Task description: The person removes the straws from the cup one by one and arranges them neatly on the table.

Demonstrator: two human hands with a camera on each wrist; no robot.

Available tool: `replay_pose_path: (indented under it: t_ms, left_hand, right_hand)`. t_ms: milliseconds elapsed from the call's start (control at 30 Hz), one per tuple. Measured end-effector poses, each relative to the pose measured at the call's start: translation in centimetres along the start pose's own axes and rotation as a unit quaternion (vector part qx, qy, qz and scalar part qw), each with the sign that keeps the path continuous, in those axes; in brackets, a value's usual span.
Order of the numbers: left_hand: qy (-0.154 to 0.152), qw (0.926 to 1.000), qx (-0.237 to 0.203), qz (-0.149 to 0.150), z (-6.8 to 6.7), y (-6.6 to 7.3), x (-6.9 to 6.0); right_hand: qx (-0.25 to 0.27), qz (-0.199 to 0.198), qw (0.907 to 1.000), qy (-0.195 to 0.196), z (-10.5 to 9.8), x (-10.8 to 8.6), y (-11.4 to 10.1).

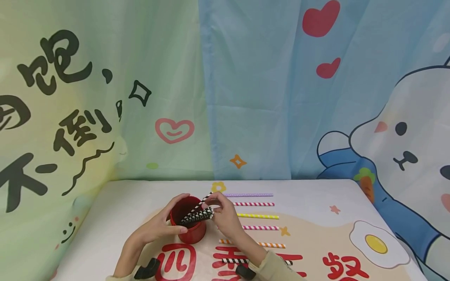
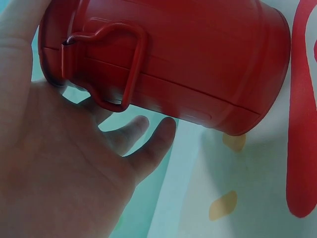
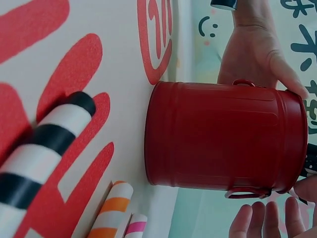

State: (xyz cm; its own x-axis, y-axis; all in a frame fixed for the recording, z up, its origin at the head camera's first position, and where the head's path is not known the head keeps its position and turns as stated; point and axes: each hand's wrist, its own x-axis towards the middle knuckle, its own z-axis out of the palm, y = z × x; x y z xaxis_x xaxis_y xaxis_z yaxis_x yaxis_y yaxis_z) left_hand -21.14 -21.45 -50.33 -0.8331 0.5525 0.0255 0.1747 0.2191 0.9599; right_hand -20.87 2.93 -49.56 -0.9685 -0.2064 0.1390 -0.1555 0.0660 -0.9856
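A red metal bucket (image 1: pixel 194 235) stands on the table, with small wire handles on its sides. My left hand (image 1: pixel 158 225) grips it near the rim, thumb in front and fingers around the far side; the left wrist view shows its palm beside a handle (image 2: pixel 132 69). Out of the bucket's mouth lean a black-and-white striped paper straw (image 1: pixel 201 204) and a dark bundle with white specks (image 1: pixel 197 216). At their upper ends, my right hand (image 1: pixel 226 219) pinches the striped straw with curled fingers. The bucket's wall hides the lower ends.
Right of the bucket, several paper straws lie in a spaced column: purple (image 1: pixel 249 194), pink-striped (image 1: pixel 254 204), yellow (image 1: pixel 260 216), another pink-striped (image 1: pixel 261 228), orange-striped (image 1: pixel 272 245) and black-striped (image 1: pixel 233 260). The printed tablecloth (image 1: pixel 316 203) reaches a curtain (image 1: pixel 246 97) behind.
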Motion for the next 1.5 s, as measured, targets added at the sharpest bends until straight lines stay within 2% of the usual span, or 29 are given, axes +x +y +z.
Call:
replay_pose_path:
  t_ms: [433,667,900,1133,1500]
  left_hand:
    - [0.0,1.0,-0.003,0.002,0.0,0.0,0.0]
    - [0.0,1.0,-0.001,0.001,0.0,-0.1,0.0]
    - [0.003,0.9998,0.022,0.0,-0.1,-0.1,0.0]
    - [0.003,0.9999,0.013,-0.003,0.0,0.0,-0.1]
    - [0.0,0.9999,0.011,-0.002,-0.1,-0.1,0.0]
  right_hand:
    - [-0.004,-0.003,0.9999,0.012,0.6,0.5,0.6]
    - [0.0,-0.02,0.9997,0.016,0.9,0.7,0.7]
    - [-0.006,-0.025,0.9995,0.018,0.9,0.7,0.7]
    - [-0.013,-0.053,0.9983,0.023,1.0,0.8,0.8]
    - [0.011,-0.022,0.999,0.037,0.4,0.7,-0.4]
